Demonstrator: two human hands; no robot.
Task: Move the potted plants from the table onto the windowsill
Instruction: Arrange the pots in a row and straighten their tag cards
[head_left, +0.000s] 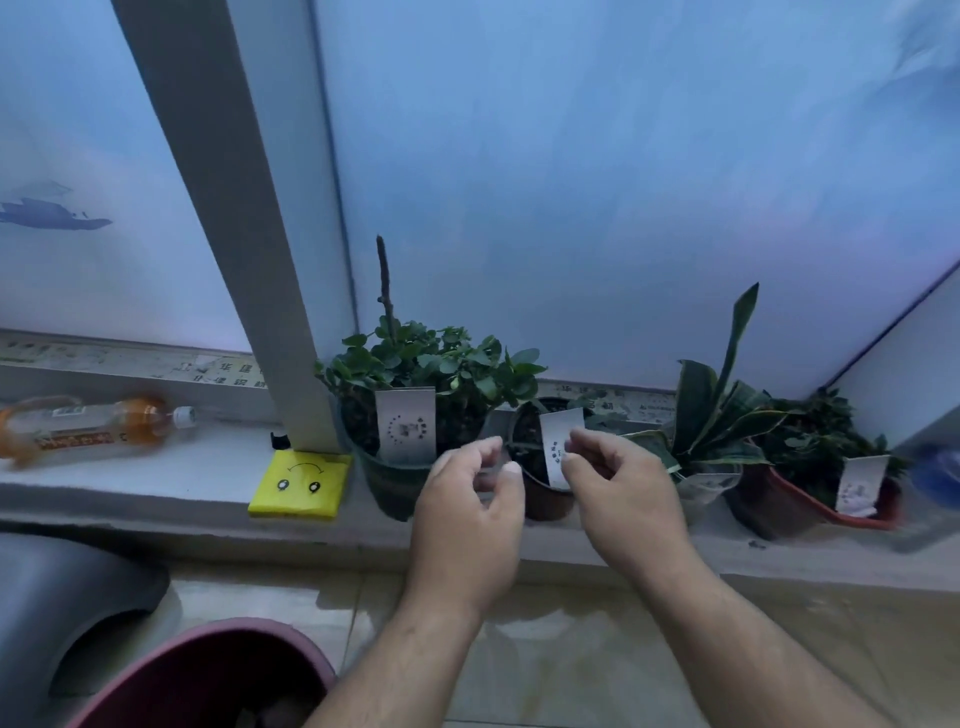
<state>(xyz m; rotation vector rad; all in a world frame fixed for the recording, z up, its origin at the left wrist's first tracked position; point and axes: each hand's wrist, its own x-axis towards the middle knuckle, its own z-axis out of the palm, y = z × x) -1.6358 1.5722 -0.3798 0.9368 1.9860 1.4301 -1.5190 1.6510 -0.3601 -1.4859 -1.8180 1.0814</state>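
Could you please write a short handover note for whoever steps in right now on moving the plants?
Left hand: open, empty, beside the small dark pot.
Right hand: open, fingertips near that pot's white tag; contact unclear.
Four pots stand on the windowsill: leafy green pot, small dark pot, striped-leaf plant, red-brown pot.
Table not in view; check it for remaining pots.

Dim bluish backlight through frosted window (597, 182), soft overall focus, edges bowed and blurred
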